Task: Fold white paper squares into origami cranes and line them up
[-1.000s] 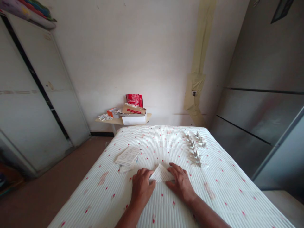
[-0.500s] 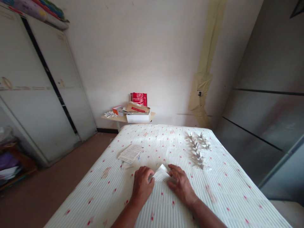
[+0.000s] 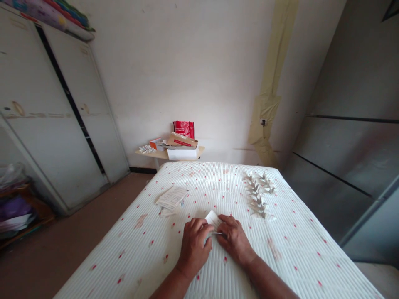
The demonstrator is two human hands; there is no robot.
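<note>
Left hand point(image 3: 195, 243) has shifted rightward since the earlier frame, nearer the right hand point(image 3: 233, 238). Both have bent fingers touching the folded paper point(image 3: 212, 218) at lower centre of the frame; whether either pinches it, I cannot tell. Loose sheets point(image 3: 172, 198) lie left of centre, folded figures point(image 3: 258, 201) right.

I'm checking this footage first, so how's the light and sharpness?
Head view: soft light, brighter on the bedspread, dim on the floor; head view: left cabinet leaning, apparently wide-angle distortion; head view: writing on the paper between left hand and right hand too small to read.
</note>
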